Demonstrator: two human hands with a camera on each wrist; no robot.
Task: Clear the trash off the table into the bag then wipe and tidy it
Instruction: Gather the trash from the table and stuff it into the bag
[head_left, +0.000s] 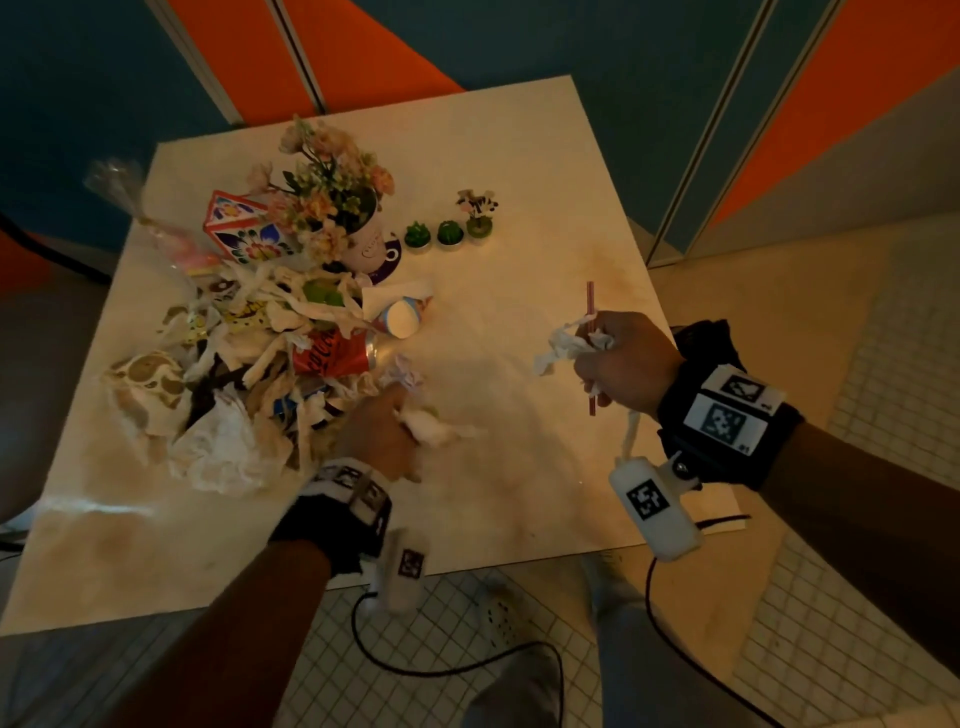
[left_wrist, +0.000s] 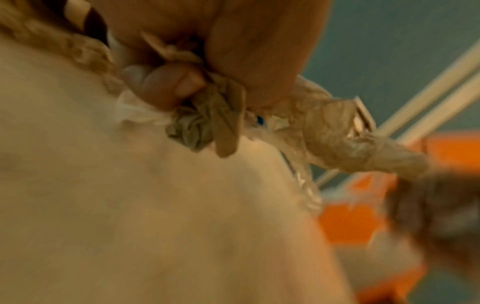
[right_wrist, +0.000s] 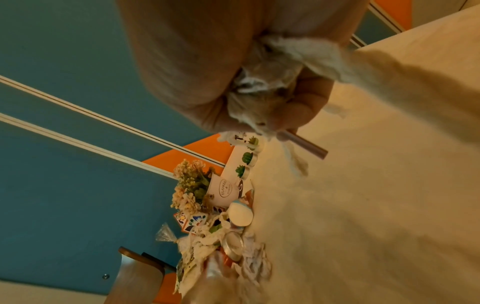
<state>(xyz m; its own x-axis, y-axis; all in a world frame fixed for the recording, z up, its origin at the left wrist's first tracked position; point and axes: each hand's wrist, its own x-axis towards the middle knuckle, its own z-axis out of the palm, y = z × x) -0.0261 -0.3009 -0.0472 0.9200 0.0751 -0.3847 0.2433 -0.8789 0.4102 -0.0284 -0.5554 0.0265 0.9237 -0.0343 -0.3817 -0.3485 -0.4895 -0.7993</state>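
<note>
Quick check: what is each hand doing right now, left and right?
Left hand: closed, gripping crumpled tissue beside the trash pile.
Right hand: closed, holding crumpled napkins and a red straw.

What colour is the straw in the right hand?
Dark red or maroon; the straw pokes out of the right hand alongside crumpled tissue, clearest in the head view.

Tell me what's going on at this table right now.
A person is gathering trash by hand. The right hand grips crumpled tissue along with a red straw. The left hand clutches another wad of tissue at the edge of the trash pile. The flower pot and small plant ornaments stand behind.
</note>
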